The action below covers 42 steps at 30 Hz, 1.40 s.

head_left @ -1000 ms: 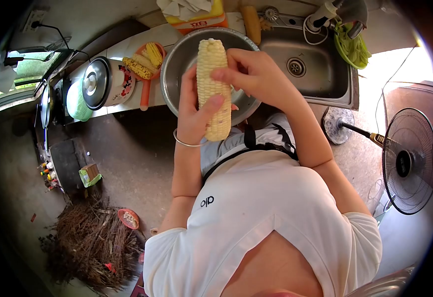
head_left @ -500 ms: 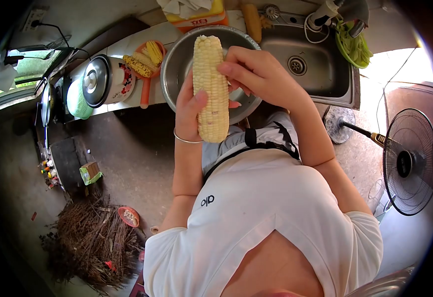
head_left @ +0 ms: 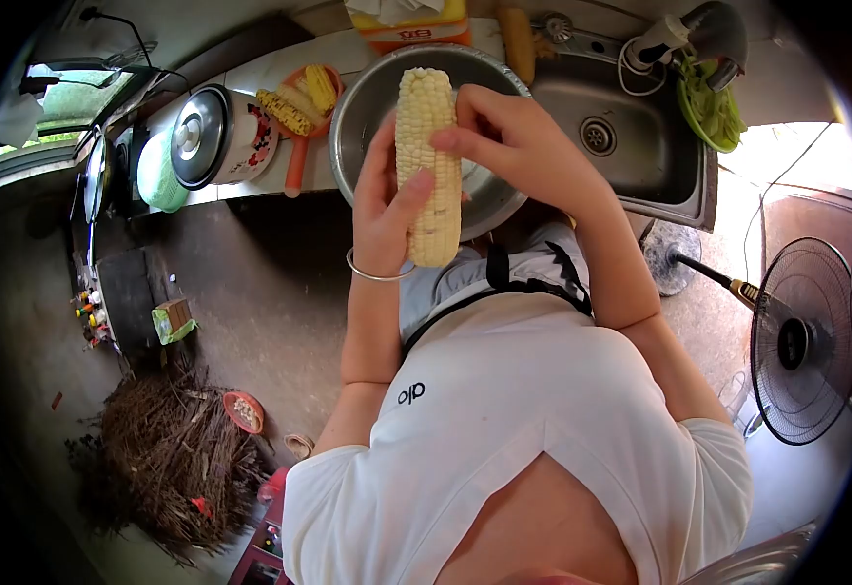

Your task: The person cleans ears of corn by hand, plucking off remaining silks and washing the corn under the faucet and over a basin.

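Observation:
A pale husked corn cob (head_left: 428,175) stands nearly upright over the wide metal basin (head_left: 343,107). My left hand (head_left: 384,200) is wrapped round its left side, the thumb lying across the lower kernels. At the cob's right edge is my right hand (head_left: 504,141), its thumb pressed on the kernels and its fingers curled beside and behind, partly hidden. The basin's inside is mostly covered by the cob and hands.
To the right lies a steel sink (head_left: 631,136) with a green basket of leaves (head_left: 709,105). An orange strainer (head_left: 296,166) with corn pieces and a lidded pot (head_left: 207,136) stand left. A fan (head_left: 802,341) is at far right.
The view has shifted slightly, so the counter things appear a little to the right. Both hands stay on the cob, which shows a small change in tilt.

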{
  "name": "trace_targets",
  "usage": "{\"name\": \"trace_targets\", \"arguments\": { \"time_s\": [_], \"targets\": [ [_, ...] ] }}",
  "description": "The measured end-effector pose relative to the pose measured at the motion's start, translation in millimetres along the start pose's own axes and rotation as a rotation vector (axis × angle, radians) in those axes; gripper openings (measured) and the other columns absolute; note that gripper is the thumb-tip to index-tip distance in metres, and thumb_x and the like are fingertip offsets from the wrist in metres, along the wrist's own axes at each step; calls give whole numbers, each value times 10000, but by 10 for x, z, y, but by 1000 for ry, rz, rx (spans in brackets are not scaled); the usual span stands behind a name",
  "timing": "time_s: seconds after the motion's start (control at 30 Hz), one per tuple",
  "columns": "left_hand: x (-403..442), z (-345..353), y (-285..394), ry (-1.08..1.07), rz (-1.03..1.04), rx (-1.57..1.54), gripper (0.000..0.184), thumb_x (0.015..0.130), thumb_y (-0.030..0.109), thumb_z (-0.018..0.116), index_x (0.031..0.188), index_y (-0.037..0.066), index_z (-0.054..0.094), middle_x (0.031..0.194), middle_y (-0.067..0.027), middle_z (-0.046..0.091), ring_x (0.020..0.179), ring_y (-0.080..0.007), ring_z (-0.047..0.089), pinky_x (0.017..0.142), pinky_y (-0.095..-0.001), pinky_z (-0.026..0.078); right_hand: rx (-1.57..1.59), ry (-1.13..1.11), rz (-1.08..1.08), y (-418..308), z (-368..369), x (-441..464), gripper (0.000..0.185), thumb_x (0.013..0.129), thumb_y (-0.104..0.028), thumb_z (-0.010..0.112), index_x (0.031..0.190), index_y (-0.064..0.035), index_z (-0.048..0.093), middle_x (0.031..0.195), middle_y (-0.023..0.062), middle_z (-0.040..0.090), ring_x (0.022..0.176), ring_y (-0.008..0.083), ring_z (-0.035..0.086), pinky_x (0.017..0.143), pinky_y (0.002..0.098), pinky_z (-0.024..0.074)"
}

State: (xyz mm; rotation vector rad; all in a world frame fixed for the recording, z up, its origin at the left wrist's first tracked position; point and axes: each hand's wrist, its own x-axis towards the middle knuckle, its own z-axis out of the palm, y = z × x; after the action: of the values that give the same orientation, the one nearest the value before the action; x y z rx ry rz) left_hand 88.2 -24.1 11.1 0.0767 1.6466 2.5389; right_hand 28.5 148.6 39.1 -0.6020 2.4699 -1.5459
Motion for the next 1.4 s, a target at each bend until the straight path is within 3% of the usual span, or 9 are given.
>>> {"name": "trace_targets", "arguments": {
  "time_s": [0.07, 0.27, 0.47, 0.67, 0.8, 0.87, 1.07, 1.27, 1.4],
  "targets": [
    [-5, -14, -3, -27, -71, -92, 600, 896, 154, 550, 1405, -10, 277, 1256, -173, 497, 1091, -236, 563, 783, -401, 571, 278, -96, -84, 107, 1, 12, 322, 903, -311, 610, 755, -55, 483, 616, -17, 478, 532, 70, 414, 480, 259, 324],
    [14, -36, -24, -155, -102, -297, 614, 912, 269, 501, 1402, -25, 278, 1249, -196, 501, 1103, -260, 557, 775, -413, 577, 577, -250, 81, 69, -120, -7, 261, 936, -276, 564, 787, -67, 518, 623, -26, 491, 512, 28, 404, 462, 210, 304],
    [29, 38, -60, -112, -107, -185, 635, 910, 325, 493, 1399, -22, 284, 1198, -194, 521, 1060, -249, 571, 745, -391, 583, 74, -99, 20, 77, -32, 41, 298, 938, -334, 553, 806, -68, 549, 612, -21, 520, 518, 42, 456, 454, 201, 338],
    [30, -8, -59, -135, -123, -302, 639, 906, 316, 492, 1403, -27, 280, 1187, -187, 526, 1063, -247, 568, 730, -374, 582, 610, -244, 107, 133, -83, 10, 360, 910, -400, 586, 751, -84, 521, 617, -23, 530, 526, 39, 458, 446, 188, 329],
    [45, 53, -13, -149, -95, -197, 633, 908, 302, 487, 1400, -36, 278, 1213, -193, 518, 1089, -249, 562, 745, -372, 578, 541, -202, 155, 41, -68, -2, 314, 932, -347, 565, 776, -76, 533, 643, -18, 550, 534, 35, 467, 443, 187, 337],
    [37, 65, 0, -120, -96, -108, 631, 910, 301, 487, 1399, -39, 279, 1224, -196, 514, 1104, -254, 558, 751, -370, 576, 194, -79, 73, 53, 7, 6, 298, 944, -340, 538, 820, -71, 566, 673, -14, 571, 542, 35, 483, 442, 186, 343],
    [62, -25, -45, -211, -125, -304, 652, 900, 326, 501, 1392, -41, 282, 1210, -211, 524, 1070, -259, 580, 747, -372, 573, 710, -288, 100, 162, -143, 36, 372, 909, -399, 585, 753, -62, 564, 640, -11, 563, 536, 47, 493, 448, 197, 350],
    [54, -7, -31, -155, -133, -115, 690, 893, 372, 503, 1401, -31, 270, 1172, -215, 539, 945, -254, 625, 708, -367, 576, 220, -6, 26, 31, 23, 9, 360, 940, -351, 544, 738, -54, 560, 608, -13, 541, 504, 44, 482, 445, 194, 350],
    [58, -37, -54, -168, -154, -269, 700, 893, 368, 516, 1417, -10, 248, 1198, -207, 516, 1012, -266, 596, 713, -383, 579, 496, -199, 143, 53, -132, 35, 394, 905, -399, 586, 721, -52, 551, 590, -13, 525, 496, 63, 480, 448, 214, 362]
  ]
}}
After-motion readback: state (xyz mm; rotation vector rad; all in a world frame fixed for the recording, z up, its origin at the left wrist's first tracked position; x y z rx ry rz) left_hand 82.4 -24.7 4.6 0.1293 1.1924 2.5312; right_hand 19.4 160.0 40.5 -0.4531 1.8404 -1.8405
